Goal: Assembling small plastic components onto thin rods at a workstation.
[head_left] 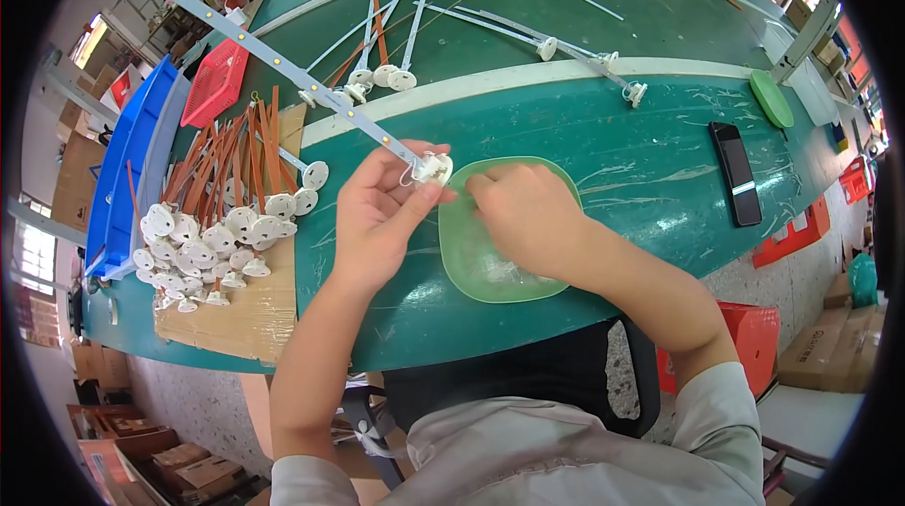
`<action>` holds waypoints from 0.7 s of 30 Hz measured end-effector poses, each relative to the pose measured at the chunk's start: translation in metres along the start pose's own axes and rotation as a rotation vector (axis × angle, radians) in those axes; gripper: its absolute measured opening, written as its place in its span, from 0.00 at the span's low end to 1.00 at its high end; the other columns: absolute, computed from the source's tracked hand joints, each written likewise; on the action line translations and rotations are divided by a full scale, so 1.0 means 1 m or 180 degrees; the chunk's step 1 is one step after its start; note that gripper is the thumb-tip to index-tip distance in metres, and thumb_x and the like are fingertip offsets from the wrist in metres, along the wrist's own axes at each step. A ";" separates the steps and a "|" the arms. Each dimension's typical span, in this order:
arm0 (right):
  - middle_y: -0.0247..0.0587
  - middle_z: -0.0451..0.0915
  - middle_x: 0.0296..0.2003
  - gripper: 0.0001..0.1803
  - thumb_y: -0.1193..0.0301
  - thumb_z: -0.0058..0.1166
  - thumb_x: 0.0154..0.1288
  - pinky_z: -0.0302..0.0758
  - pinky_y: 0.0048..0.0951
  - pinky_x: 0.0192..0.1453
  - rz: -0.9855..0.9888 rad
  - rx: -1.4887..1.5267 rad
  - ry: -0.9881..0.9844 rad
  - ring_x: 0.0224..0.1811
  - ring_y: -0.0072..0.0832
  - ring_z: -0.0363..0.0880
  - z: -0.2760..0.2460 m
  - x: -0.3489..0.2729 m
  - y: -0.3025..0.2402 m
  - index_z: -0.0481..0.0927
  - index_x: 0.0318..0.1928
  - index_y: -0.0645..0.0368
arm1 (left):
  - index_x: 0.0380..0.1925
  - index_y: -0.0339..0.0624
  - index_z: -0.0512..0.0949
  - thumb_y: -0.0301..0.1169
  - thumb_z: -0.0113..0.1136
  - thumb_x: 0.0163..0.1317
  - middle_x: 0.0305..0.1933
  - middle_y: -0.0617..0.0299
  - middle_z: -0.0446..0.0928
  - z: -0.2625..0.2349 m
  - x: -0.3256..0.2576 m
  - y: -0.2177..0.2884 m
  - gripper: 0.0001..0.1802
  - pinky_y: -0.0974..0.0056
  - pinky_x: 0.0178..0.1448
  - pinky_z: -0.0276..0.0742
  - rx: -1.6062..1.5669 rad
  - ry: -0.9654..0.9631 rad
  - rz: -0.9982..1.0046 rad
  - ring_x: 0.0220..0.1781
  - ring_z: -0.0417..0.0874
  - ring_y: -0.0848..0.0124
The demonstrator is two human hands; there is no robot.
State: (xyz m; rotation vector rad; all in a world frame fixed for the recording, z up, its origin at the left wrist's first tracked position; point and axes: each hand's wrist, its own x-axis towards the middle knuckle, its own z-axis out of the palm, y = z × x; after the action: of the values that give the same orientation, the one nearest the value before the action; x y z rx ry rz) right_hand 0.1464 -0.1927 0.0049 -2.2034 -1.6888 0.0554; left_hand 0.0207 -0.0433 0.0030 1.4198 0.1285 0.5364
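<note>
My left hand [375,219] is closed around the white round base of an LED light strip [283,65]. The strip slants up and away to the far left, with small yellowish LEDs along its pale face. Thin white wire loops beside the base [434,169], close to my thumb. Over a light green plastic bowl [460,256], my right hand [528,221] has its fingers curled in toward the bowl; whatever they grip, if anything, is hidden. Something clear and small, too indistinct to name, lies in the bowl.
Left of my arm, many brown strips with white round bases [222,237] are heaped on cardboard [273,318]. Beyond stand a red basket [215,82] and a blue bin [132,167]. More strips [415,30] lie farther back. A phone [735,173] and green dish [771,99] sit right.
</note>
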 end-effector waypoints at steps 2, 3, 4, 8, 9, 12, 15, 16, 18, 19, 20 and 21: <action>0.50 0.81 0.31 0.10 0.80 0.58 0.52 0.80 0.45 0.41 -0.0048 0.0062 0.0009 0.37 0.48 0.83 0.002 0.002 -0.005 0.80 0.37 0.66 | 0.58 0.36 0.71 0.21 0.58 0.67 0.62 0.45 0.75 0.001 0.001 -0.002 0.19 0.63 0.56 0.80 -0.0048 -0.0029 -0.0066 0.49 0.83 0.68; 0.52 0.81 0.32 0.11 0.81 0.58 0.51 0.80 0.46 0.42 -0.0092 0.0098 0.0012 0.37 0.49 0.83 0.003 0.002 -0.005 0.80 0.38 0.66 | 0.58 0.36 0.71 0.21 0.58 0.67 0.62 0.47 0.75 -0.002 0.001 -0.004 0.20 0.61 0.58 0.79 -0.0019 -0.0069 -0.0122 0.51 0.83 0.66; 0.52 0.81 0.32 0.11 0.81 0.58 0.51 0.80 0.46 0.42 -0.0077 0.0107 0.0028 0.37 0.49 0.83 0.003 0.003 -0.005 0.80 0.38 0.66 | 0.58 0.36 0.71 0.21 0.58 0.67 0.62 0.47 0.75 -0.003 0.001 -0.005 0.20 0.61 0.58 0.79 -0.0007 -0.0089 -0.0128 0.51 0.83 0.66; 0.52 0.80 0.33 0.13 0.82 0.57 0.48 0.80 0.44 0.40 -0.0283 0.0222 0.0060 0.38 0.49 0.83 0.007 0.000 0.003 0.80 0.38 0.65 | 0.59 0.37 0.71 0.20 0.58 0.67 0.64 0.47 0.73 -0.001 0.001 -0.001 0.21 0.60 0.60 0.79 -0.0231 0.0036 -0.0314 0.53 0.83 0.64; 0.51 0.80 0.33 0.14 0.83 0.57 0.48 0.80 0.43 0.39 -0.0385 0.0342 0.0180 0.38 0.49 0.83 0.009 0.001 0.005 0.81 0.39 0.64 | 0.60 0.38 0.70 0.20 0.58 0.66 0.65 0.46 0.72 -0.002 0.000 0.002 0.21 0.60 0.61 0.78 -0.0331 0.0067 -0.0345 0.54 0.83 0.63; 0.47 0.81 0.33 0.13 0.83 0.59 0.50 0.80 0.39 0.37 -0.0601 0.0513 0.0715 0.36 0.46 0.83 0.003 0.002 0.015 0.82 0.39 0.63 | 0.61 0.40 0.68 0.18 0.57 0.66 0.67 0.44 0.69 -0.001 -0.002 0.006 0.23 0.58 0.63 0.78 -0.0631 0.0095 -0.0135 0.55 0.82 0.62; 0.43 0.83 0.31 0.10 0.81 0.62 0.53 0.80 0.33 0.34 -0.0705 0.1443 0.1635 0.32 0.39 0.84 -0.012 0.005 0.009 0.84 0.38 0.61 | 0.58 0.39 0.68 0.17 0.61 0.62 0.65 0.42 0.70 -0.002 -0.005 0.004 0.24 0.54 0.65 0.76 -0.0409 -0.0055 0.0266 0.57 0.81 0.58; 0.43 0.83 0.31 0.10 0.81 0.62 0.53 0.80 0.33 0.34 -0.0700 0.1459 0.1668 0.32 0.39 0.84 -0.018 0.005 0.005 0.84 0.38 0.61 | 0.55 0.37 0.69 0.17 0.64 0.59 0.63 0.42 0.72 -0.003 -0.006 0.003 0.25 0.52 0.65 0.76 -0.0216 -0.0096 0.0532 0.59 0.81 0.55; 0.42 0.85 0.29 0.06 0.79 0.66 0.54 0.79 0.28 0.32 -0.0720 0.2046 0.2015 0.27 0.32 0.85 -0.024 0.002 -0.004 0.84 0.34 0.60 | 0.54 0.37 0.70 0.17 0.69 0.54 0.62 0.42 0.74 -0.003 -0.010 0.004 0.27 0.51 0.65 0.77 -0.0169 -0.0104 0.0549 0.59 0.81 0.55; 0.42 0.85 0.29 0.06 0.79 0.66 0.54 0.79 0.28 0.32 -0.0715 0.2051 0.2029 0.27 0.32 0.85 -0.024 0.001 -0.006 0.84 0.34 0.60 | 0.54 0.37 0.69 0.17 0.70 0.53 0.61 0.42 0.75 -0.004 -0.012 0.003 0.28 0.51 0.65 0.77 -0.0033 -0.0116 0.0628 0.59 0.81 0.55; 0.41 0.85 0.28 0.05 0.79 0.66 0.54 0.79 0.26 0.31 -0.0760 0.2178 0.1976 0.26 0.31 0.85 -0.023 0.000 -0.008 0.85 0.33 0.60 | 0.54 0.37 0.69 0.17 0.71 0.52 0.60 0.43 0.75 -0.004 -0.013 0.003 0.29 0.51 0.65 0.77 0.0103 -0.0124 0.0709 0.58 0.82 0.55; 0.40 0.85 0.27 0.05 0.78 0.66 0.54 0.78 0.25 0.30 -0.0795 0.2287 0.1928 0.25 0.29 0.85 -0.023 -0.002 -0.008 0.85 0.33 0.59 | 0.53 0.37 0.71 0.19 0.73 0.51 0.59 0.43 0.77 -0.002 -0.012 0.002 0.29 0.51 0.64 0.78 -0.0072 -0.0088 0.0762 0.57 0.82 0.55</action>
State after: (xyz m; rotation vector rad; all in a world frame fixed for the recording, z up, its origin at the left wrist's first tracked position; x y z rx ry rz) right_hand 0.1442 -0.1984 0.0287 -1.2976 -1.3015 -0.0580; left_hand 0.0085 -0.0462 0.0016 1.4285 -0.0707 0.7123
